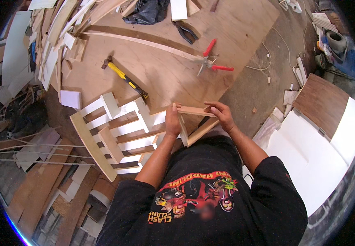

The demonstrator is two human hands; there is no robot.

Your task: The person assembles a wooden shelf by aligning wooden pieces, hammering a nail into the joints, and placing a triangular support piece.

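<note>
A small frame of pale wooden strips (204, 131) is held close in front of my body, above the near edge of the plywood board. My left hand (172, 119) is closed on its left corner, where the top strip meets a side strip. My right hand (222, 115) grips the right part of that top strip, thumb and fingers bent over it. To the left of my left hand lies a slatted white and bare-wood panel (130, 143) with small blocks fixed across it. A hammer (124, 78) with a yellow and black handle lies beyond the panel.
Red-handled pincers (209, 60) and black-handled pliers (185, 33) lie on the plywood board (161, 65). One long thin wood strip (140, 39) crosses it. Wood offcuts (58, 28) pile up at the far left. White and brown sheets (308, 151) lie at the right.
</note>
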